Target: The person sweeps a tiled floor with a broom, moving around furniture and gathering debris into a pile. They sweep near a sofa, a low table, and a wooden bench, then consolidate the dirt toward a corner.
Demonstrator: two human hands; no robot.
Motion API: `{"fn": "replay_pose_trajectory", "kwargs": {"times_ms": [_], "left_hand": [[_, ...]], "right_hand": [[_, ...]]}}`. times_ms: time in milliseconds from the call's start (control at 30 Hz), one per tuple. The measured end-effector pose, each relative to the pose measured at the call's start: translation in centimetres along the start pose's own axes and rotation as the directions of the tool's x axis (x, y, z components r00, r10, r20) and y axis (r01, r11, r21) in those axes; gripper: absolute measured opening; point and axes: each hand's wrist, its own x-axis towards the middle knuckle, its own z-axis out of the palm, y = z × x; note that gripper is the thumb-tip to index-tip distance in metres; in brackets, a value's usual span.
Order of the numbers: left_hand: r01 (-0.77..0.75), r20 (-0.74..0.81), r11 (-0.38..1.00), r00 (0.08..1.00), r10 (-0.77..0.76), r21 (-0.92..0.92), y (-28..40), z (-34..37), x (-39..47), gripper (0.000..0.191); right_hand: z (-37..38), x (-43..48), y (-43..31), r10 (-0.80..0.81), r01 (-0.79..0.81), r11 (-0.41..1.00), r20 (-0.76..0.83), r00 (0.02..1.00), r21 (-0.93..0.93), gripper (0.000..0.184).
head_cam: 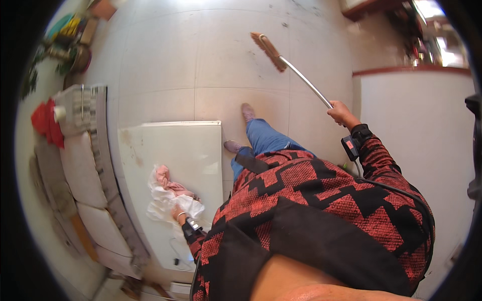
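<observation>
My right hand [340, 113] is closed around the metal handle [307, 82] of a broom. The broom's brown bristle head [269, 51] is at the far end of the handle, over the tiled floor ahead of me. At the lower left my left hand [178, 213] touches the near edge of a crumpled white plastic bag [160, 205] on a pale glossy table [180, 146]; its fingers are partly hidden, and whether they grip the bag is unclear. A pink cloth [171, 182] lies on the bag.
Left of the table stands a long sofa [88, 169] with pale cushions and a red cloth [48, 122] on its end. Potted plants [77, 58] are at the upper left. A white surface [414, 143] with a red-brown edge is on the right. A cable [176, 260] lies on the table.
</observation>
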Motion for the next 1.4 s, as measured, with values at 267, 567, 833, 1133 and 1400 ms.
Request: {"fn": "replay_pose_trajectory", "kwargs": {"times_ms": [267,567,833,1133,1400], "left_hand": [[0.161,0.799,0.915,0.558,0.226,-0.371,23.1,1.2,2.2,0.033],[-0.035,0.67,0.924,0.678,0.303,-0.382,41.2,-8.5,0.5,0.036],[-0.422,0.816,0.902,0.485,0.313,-0.095,40.7,-9.4,1.4,0.035],[-0.512,0.821,0.859,0.497,0.281,0.016,57.1,-4.9,1.4,0.038],[-0.687,0.991,0.726,0.067,0.117,-0.039,75.9,2.4,-23.1,0.069]], "right_hand": [[1.8,-2.2,6.3,0.248,-0.236,0.881,0.023,0.968,0.41,0.007],[9.9,1.9,13.5,0.427,-0.468,0.102,0.386,0.818,0.878,0.015],[24.2,8.4,14.8,-0.523,0.527,0.85,-0.11,0.845,0.015,0.009],[23.6,10.1,1.8,-0.645,0.692,0.682,-0.252,0.722,0.238,0.01],[9.4,1.8,-2.3,0.035,-0.282,-0.04,0.283,0.958,0.959,0.01]]}}
